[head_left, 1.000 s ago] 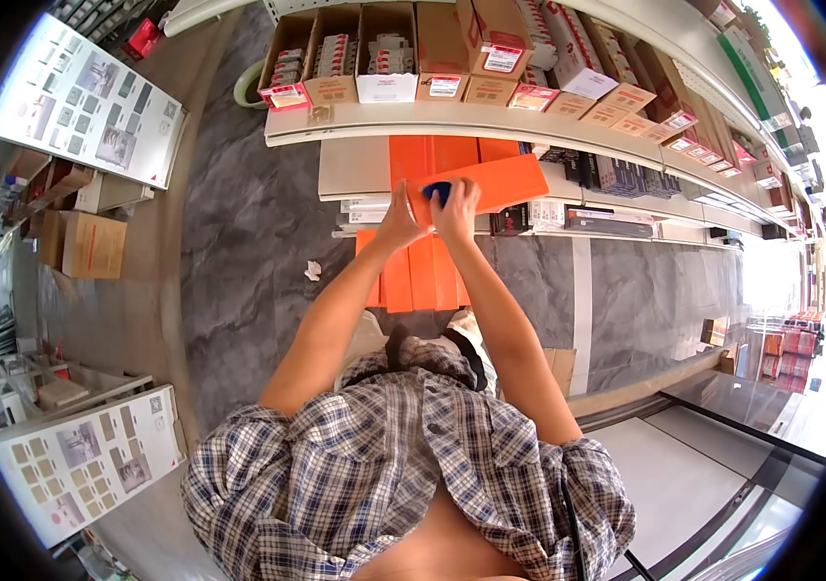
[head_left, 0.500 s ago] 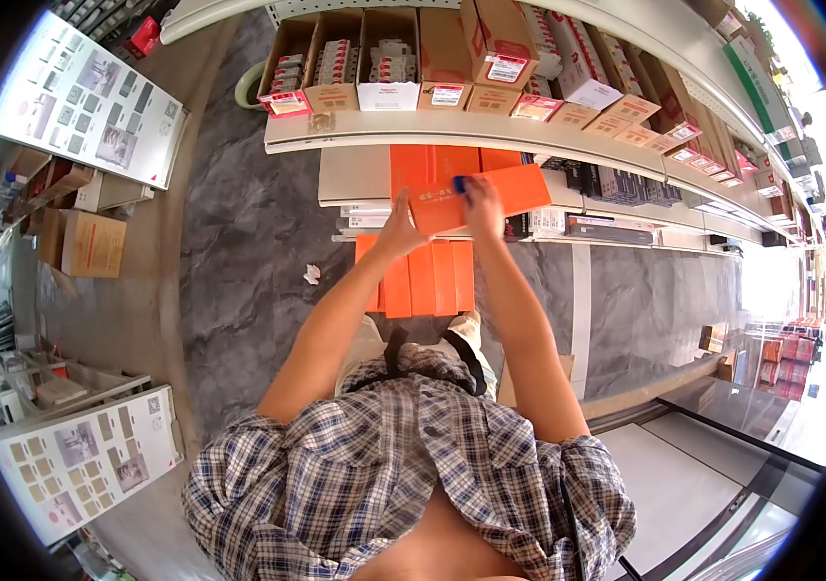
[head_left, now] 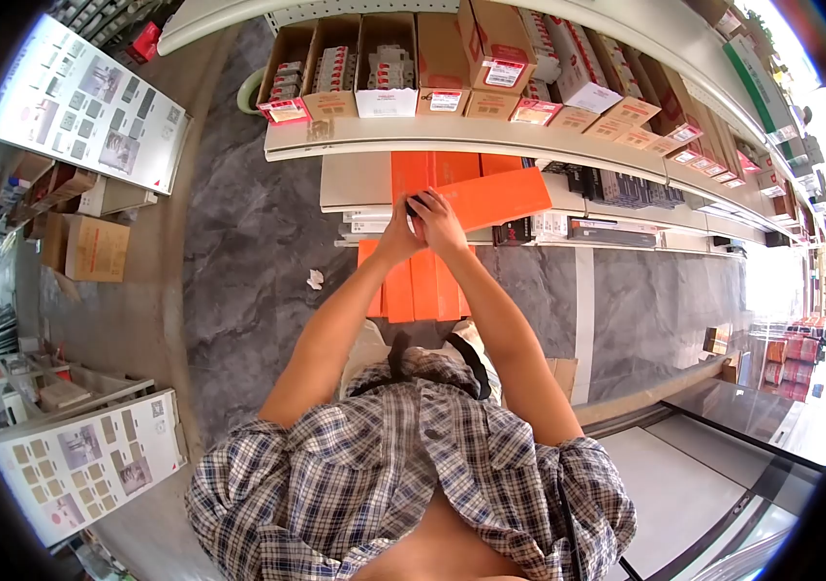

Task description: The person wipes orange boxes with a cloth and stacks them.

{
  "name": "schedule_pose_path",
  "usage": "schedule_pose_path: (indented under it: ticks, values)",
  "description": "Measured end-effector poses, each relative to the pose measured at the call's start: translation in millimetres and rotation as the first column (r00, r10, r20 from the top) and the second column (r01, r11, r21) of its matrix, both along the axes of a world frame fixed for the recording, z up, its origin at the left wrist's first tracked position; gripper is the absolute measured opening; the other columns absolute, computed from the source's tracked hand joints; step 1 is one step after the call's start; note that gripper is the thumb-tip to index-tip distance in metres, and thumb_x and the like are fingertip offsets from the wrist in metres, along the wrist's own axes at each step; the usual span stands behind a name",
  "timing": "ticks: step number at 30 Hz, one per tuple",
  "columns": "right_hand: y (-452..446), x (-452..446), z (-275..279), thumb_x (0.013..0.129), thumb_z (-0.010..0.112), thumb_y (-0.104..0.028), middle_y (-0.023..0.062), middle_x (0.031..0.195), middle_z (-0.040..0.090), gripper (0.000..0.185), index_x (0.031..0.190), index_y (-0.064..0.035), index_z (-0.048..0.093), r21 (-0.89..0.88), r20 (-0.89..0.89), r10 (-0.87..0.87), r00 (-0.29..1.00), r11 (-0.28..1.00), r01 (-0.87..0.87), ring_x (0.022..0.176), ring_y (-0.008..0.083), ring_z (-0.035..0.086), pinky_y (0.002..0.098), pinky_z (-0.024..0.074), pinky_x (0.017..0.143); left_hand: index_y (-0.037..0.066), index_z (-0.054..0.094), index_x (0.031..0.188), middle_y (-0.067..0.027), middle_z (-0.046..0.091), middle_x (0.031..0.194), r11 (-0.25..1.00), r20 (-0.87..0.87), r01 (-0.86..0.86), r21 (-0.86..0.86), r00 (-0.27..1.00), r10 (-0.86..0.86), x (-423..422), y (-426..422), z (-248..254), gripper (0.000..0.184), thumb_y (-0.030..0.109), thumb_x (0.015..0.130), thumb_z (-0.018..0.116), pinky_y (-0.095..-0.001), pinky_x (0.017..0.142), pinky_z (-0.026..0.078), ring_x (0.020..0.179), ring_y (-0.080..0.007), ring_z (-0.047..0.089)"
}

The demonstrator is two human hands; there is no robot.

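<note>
A long orange box (head_left: 505, 197) lies tilted over other orange boxes (head_left: 415, 170) on the lower shelf. At its left end my left hand (head_left: 400, 235) grips the box edge. My right hand (head_left: 440, 223) is closed round a small dark object (head_left: 418, 201), mostly hidden by the fingers, at the same end of the box. Both hands are close together. Below them, more orange boxes (head_left: 413, 290) stand side by side near my legs.
Above the hands runs a white shelf (head_left: 335, 138) with open cartons (head_left: 389, 73) of small packs. Dark boxes (head_left: 626, 186) line the lower shelf to the right. White display boards (head_left: 88, 102) stand at left. Crumpled paper (head_left: 315, 279) lies on the floor.
My right hand swept right along the orange box with the blue object, then came back left beside my left hand. The held box shows little movement.
</note>
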State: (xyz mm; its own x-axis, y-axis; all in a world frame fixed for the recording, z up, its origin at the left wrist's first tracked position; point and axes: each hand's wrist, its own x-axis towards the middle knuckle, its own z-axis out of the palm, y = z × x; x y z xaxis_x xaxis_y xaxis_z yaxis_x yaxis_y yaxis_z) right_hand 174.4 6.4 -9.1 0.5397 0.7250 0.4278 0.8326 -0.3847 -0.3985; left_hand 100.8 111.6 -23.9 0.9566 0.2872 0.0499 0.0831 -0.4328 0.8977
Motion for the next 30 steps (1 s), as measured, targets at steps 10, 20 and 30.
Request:
schedule_pose_path:
  ticks: [10,20,30]
  values:
    - [-98.6,107.9,-11.6,0.079,0.053,-0.004,0.0151,0.124,0.049,0.038,0.117,-0.0062,0.054,-0.065,-0.041,-0.441,0.896,0.897,0.438,0.117,0.0353,0.042,0.0401,0.0331,0.102,-0.001,0.005,0.137,-0.0236,0.018,0.141,0.993,-0.081,0.039,0.111,0.996,-0.03,-1.4,-5.9,22.2,0.108,0.018,0.06,0.078,-0.0369,0.104,0.03,0.131,-0.0359,0.022]
    - [13.5,-1.8,2.4,0.078,0.052,-0.006,0.0133,0.122,0.05,0.028,0.104,-0.0083,0.062,-0.035,-0.035,-0.09,0.995,0.995,0.089,0.119,0.0319,0.041,0.0423,0.0334,0.1,0.001,0.0,0.138,-0.0208,0.025,0.137,0.998,0.053,0.022,-0.062,0.998,-0.019,5.1,-3.6,-13.3,0.114,0.021,0.059,0.08,-0.0387,0.1,0.035,0.125,-0.0327,0.033]
    - [-89.2,23.9,11.0,0.071,0.049,0.0,0.0101,0.122,0.051,0.036,0.103,-0.0101,0.063,-0.09,-0.113,-0.031,0.993,0.996,0.02,0.12,0.0277,0.041,0.0383,0.0352,0.1,-0.004,0.008,0.136,-0.0259,0.018,0.139,0.987,-0.04,0.024,0.158,0.999,-0.018,6.1,-4.0,-2.3,0.114,0.025,0.055,0.083,-0.0394,0.107,0.026,0.131,-0.0376,0.019]
